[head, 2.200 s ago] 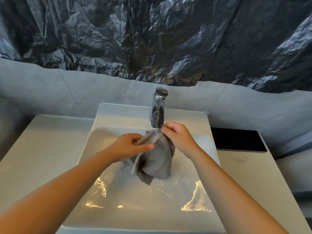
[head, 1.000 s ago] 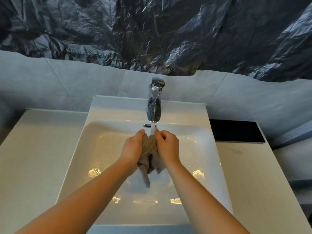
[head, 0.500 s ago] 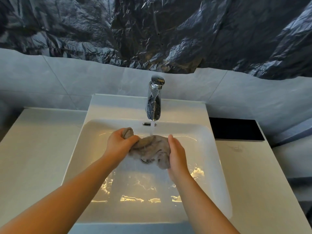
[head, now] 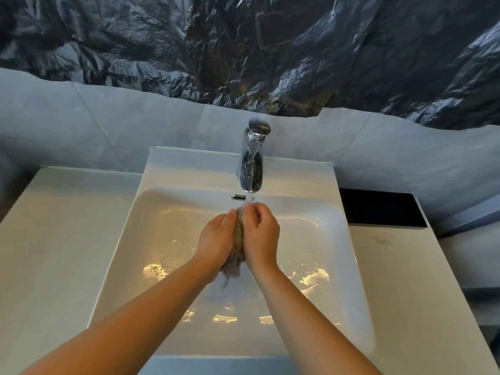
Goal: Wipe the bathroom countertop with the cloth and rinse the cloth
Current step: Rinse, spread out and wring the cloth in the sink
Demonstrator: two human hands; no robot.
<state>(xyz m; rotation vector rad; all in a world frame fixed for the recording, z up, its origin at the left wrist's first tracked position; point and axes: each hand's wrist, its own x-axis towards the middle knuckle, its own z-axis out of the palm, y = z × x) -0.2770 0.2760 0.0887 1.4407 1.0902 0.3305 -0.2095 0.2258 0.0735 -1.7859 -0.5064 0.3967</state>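
- Left hand (head: 215,239) and right hand (head: 262,234) are clamped together, fingers curled tight, gripping the grey cloth (head: 237,249) squeezed between the palms.
- Right fingers (head: 257,212) fold over the far end, right where the thin stream of water (head: 251,198) lands.
- The cloth sits over the middle of the white sink (head: 162,239), just near of the chrome faucet (head: 253,161).
- It's wadded into a narrow roll, long axis running far to near, with a ragged tail hanging down at the near end.
- A pale countertop (head: 54,239) flanks the basin on both sides, with a black panel (head: 384,208) far right.
- Behind are grey wall tiles (head: 121,125), with crumpled black plastic sheeting (head: 243,50) above them.
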